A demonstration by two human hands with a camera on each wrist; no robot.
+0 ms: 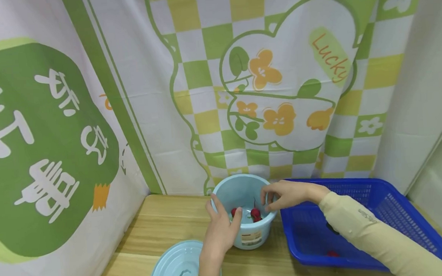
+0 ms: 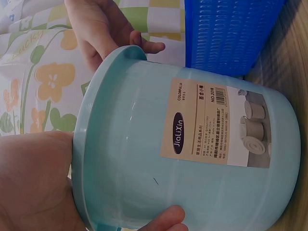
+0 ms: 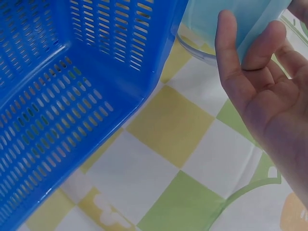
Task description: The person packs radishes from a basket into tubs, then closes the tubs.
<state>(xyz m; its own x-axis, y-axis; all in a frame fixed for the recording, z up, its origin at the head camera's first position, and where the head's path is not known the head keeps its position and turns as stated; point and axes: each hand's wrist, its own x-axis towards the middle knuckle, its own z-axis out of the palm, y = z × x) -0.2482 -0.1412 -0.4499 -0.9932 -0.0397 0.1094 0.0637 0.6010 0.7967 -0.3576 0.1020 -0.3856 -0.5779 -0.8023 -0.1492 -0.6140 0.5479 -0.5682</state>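
A light-blue plastic bucket [image 1: 247, 238] with a paper label [image 2: 216, 125] stands on the wooden table. Several small red, rounded things [image 1: 255, 214] lie inside it, one with a thin dark stem. My left hand [image 1: 219, 232] grips the bucket's near-left rim, its thumb over the edge and its fingers along the outer wall. At the opposite rim, my right hand [image 1: 286, 193] holds the edge with bent fingers; in the right wrist view its thumb and index finger [image 3: 269, 43] lie about the rim.
A blue slotted basket [image 1: 295, 239] stands right of the bucket, under my right forearm, with a red thing [image 1: 333, 254] and something dark green [image 1: 332, 228] in it. The round light-blue lid [image 1: 176, 265] lies at front left. A patterned curtain [image 1: 209, 79] hangs behind the table.
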